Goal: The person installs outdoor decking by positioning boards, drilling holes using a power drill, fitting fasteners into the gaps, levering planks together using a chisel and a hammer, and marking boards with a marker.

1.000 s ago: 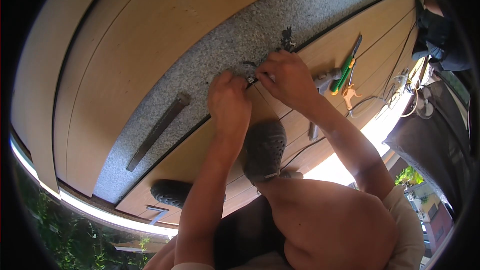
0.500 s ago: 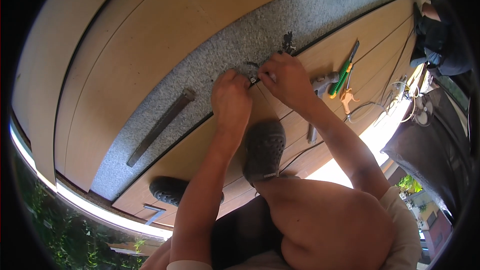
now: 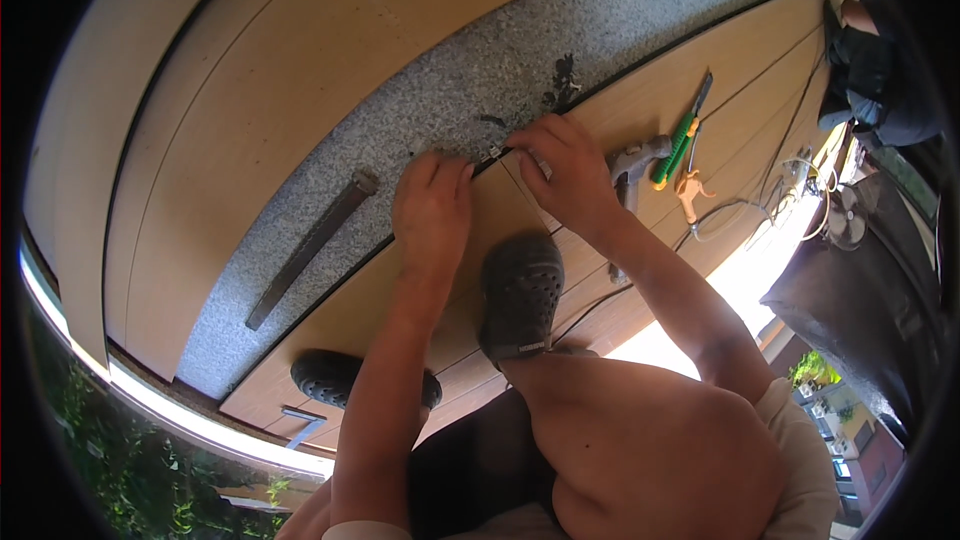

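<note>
A small metal clip sits at the dark edge of a wood-look plank, close to a seam between boards. My right hand bends over that edge just right of the clip, fingertips at the plank's rim and thumb held apart. To the left, my left hand rests its fingers on the same edge, holding nothing that I can see. Its fingertips are partly hidden beyond the rim. Small black pieces lie on the grey speckled strip beyond my right hand. My dark clog stands on the planks between my forearms.
A long dark metal bar lies on the grey strip. To the right are a hammer, a green utility knife, an orange-handled tool and cables. A small square lies lower left. Another person is at the far right.
My left hand has moved left along the plank's edge, away from the clip, and its fingers have straightened. My right hand stays by the clip, its thumb and fingers wider apart.
</note>
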Motion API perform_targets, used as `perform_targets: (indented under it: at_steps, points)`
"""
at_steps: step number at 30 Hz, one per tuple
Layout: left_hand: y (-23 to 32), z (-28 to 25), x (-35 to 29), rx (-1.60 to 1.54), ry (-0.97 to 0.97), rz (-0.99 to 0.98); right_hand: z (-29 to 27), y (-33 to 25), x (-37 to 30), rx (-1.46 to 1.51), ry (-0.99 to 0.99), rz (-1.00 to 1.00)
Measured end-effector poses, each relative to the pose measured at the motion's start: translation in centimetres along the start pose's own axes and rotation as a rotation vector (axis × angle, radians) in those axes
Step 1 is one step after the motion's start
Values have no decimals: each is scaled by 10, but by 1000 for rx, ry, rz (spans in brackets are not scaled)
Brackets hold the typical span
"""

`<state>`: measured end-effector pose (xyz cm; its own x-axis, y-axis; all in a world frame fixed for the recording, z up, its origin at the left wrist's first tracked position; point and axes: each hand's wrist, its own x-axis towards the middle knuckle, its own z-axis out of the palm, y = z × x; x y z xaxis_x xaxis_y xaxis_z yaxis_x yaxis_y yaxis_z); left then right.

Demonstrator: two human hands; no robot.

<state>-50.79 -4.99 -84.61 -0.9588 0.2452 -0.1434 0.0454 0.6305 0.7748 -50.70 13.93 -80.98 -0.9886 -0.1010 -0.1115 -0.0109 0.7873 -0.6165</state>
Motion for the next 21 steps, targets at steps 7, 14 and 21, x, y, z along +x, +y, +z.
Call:
perform_targets:
  at_steps: [7,14,21]
  points:
    - [4,14,4,-63,53,69,4,0,2,-71,39,7]
    - [3,14,6,-88,32,60,2,2,4,-112,0,-1]
    - [-1,16,5,-144,59,58,1,-1,6,-133,-28,-21]
